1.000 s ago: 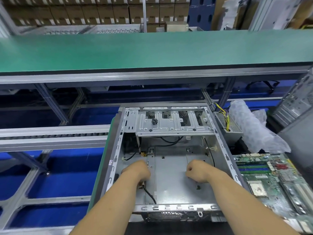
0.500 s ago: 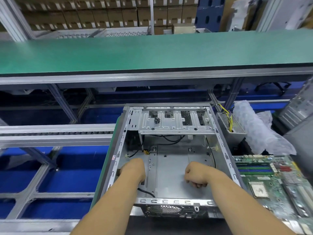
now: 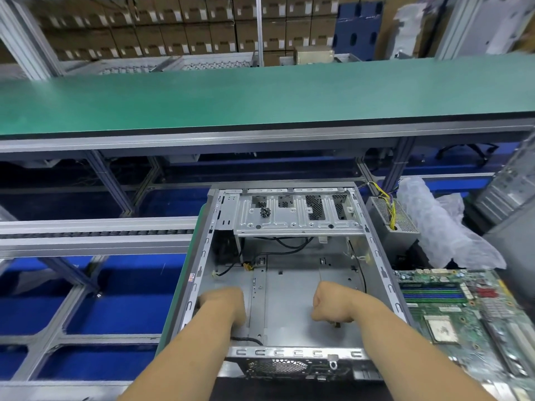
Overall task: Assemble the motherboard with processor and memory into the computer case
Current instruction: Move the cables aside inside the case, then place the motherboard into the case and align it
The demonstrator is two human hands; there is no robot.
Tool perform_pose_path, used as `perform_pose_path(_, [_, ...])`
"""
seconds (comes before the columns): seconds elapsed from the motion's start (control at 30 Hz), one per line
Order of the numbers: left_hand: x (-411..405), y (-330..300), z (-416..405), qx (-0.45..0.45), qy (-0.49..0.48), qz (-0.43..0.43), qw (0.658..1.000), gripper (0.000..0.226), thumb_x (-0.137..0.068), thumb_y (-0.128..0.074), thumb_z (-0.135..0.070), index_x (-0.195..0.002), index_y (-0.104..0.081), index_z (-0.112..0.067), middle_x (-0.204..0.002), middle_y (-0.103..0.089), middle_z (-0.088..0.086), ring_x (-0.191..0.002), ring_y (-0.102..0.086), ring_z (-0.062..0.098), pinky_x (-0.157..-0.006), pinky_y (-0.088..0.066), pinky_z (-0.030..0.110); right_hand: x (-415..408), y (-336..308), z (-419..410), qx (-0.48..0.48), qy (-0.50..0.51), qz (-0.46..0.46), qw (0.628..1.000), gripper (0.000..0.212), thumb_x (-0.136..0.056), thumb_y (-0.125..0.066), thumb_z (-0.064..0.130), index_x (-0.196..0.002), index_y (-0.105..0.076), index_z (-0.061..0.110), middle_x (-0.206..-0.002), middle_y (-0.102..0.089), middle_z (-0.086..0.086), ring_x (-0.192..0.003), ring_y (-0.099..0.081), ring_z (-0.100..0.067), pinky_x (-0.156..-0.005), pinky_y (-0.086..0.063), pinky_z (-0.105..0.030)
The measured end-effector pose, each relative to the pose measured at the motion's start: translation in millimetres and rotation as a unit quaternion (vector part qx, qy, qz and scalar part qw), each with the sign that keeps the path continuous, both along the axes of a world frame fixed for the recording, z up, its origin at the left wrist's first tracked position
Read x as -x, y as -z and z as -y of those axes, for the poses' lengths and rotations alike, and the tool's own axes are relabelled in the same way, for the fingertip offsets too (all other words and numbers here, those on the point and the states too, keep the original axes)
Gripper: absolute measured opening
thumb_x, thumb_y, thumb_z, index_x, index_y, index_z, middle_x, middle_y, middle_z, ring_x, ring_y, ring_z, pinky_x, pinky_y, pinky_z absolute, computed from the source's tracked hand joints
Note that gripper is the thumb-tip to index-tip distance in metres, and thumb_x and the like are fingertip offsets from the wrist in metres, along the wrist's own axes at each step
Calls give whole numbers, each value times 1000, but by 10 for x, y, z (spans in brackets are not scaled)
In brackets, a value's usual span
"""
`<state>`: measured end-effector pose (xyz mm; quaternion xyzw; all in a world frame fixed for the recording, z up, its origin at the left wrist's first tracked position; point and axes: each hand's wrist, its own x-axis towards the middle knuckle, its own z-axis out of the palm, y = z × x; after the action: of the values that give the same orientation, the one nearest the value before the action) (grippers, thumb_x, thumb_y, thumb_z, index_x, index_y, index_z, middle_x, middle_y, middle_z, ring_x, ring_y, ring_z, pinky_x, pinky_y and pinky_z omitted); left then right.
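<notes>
Computer case [image 3: 289,285] is laid open-side-up at the near edge; motherboard [image 3: 463,308] is parked just beside it on the right, not yet installed, with processor [image 3: 441,329] and memory [image 3: 431,293] sticks seen on it. Both hands are down inside the case near the tray floor. Left hand [image 3: 224,306] is curled at the left wall, close to a black cable [image 3: 246,340]; whether anything is held in that grip cannot be told. Right hand [image 3: 333,306] is fisted, with something small and dark seen at its underside; likely a standoff or screw, but not confirmed. Risks, as judged: loose front-panel cables [image 3: 289,241] could be trapped under the board if not routed clear first; a dropped fastener could be left on the tray and short the board; board edges could be scraped on the drive cage [image 3: 298,215] lip if lowered at an angle. A cluster of dark screws [image 3: 265,212] is sat on the cage, easily knocked in. A power supply [image 3: 390,218] and crumpled bubble wrap [image 3: 443,227] are placed right of the case. Beyond, a green conveyor tabletop [image 3: 260,96], aluminium framing, blue flooring and stacked cardboard boxes [image 3: 173,33] are seen.
</notes>
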<state>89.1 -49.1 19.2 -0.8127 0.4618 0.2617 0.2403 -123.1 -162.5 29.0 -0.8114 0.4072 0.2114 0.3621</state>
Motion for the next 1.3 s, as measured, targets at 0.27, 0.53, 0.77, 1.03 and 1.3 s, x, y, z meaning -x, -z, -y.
perform_pose_path(0.27, [117, 77, 485, 332, -66, -219, 915, 35, -92, -53, -27, -124, -60, -15, -124, -55, 4, -118, -51, 24, -99, -46, 39, -9, 132, 78, 40, 5, 0, 999, 46, -94, -54, 25, -57, -27, 19, -57, -25, 0, -51, -24, -18, -51, -19, -29])
perform_pose_path(0.53, [-42, 180, 492, 388, -299, -351, 798, 43, -95, -56, -21, -137, -50, -10, -126, -60, 3, -105, -57, 17, -85, -45, 30, -73, 213, 129, 55, 22, 2, 998, 44, -94, -55, 28, -59, -30, 19, -62, -30, -2, -62, -31, -22, -55, -25, -30])
perform_pose_path(0.77, [187, -13, 443, 330, -49, -157, 930, 24, -87, -50, -31, -67, -49, -19, -68, -58, -5, -68, -53, 21, -59, -40, 28, -138, 42, 59, 94, 7, 65, 993, 46, -95, -54, 33, -55, -37, 17, -58, -40, -2, -54, -34, -19, -52, -28, -29])
perform_pose_path(1.03, [918, -953, 1026, 418, 88, -206, 880, 19, -91, -48, -25, -74, -56, -22, -76, -61, -7, -79, -60, 22, -70, -52, 36, 269, -694, 335, 212, 106, 310, 921, 23, -73, -50, 29, -52, -47, 19, -50, -46, 3, -51, -37, -10, -52, -34, -29])
perform_pose_path(1.3, [2520, -1019, 1617, 471, 41, -315, 823, 14, -89, -52, -23, -101, -58, -22, -98, -64, -1, -88, -57, 23, -73, -44, 33, 1576, -362, 849, 299, 405, 246, 828, 23, -96, -57, 29, -110, -67, 14, -103, -69, -11, -96, -61, -35, -77, -51, -42])
